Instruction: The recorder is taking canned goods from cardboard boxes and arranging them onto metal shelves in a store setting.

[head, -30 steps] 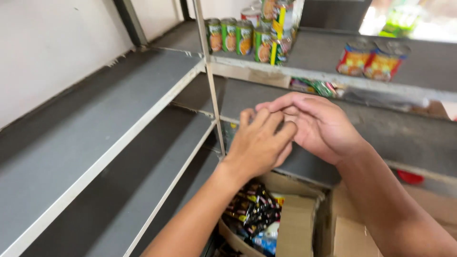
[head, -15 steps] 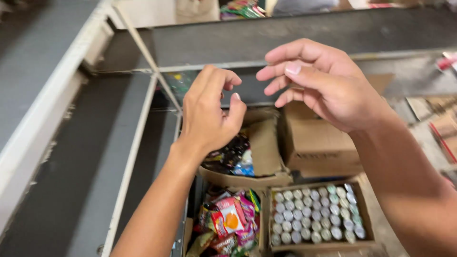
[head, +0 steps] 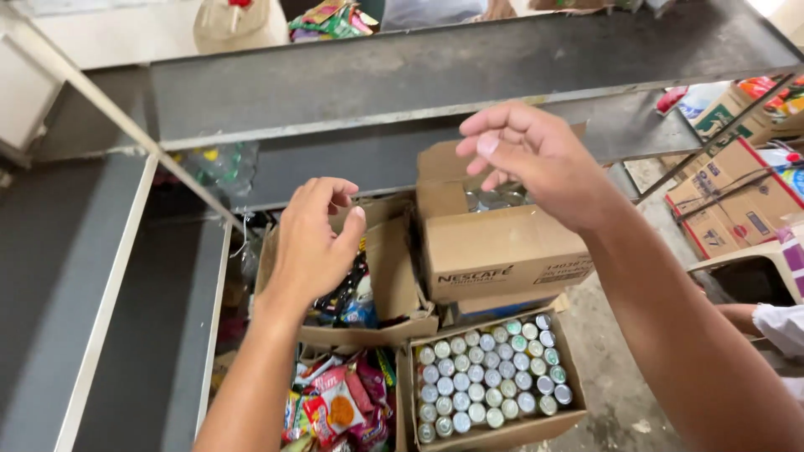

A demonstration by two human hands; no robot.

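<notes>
left hand (head: pixel 311 243), right hand (head: pixel 536 159), seemingly empty, fingers curled

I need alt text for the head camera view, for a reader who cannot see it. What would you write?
Two bare hands hover empty above open cardboard boxes on the floor: the left hand over a box of dark snack packets, the right hand over a taller box of cans. In front sits a tray of small cans, with grey metal shelves behind.

grey metal shelves (head: pixel 435 79) | carton of small cans (head: pixel 488 378) (tops up) | stacked cartons (head: pixel 730 188) far right
</notes>
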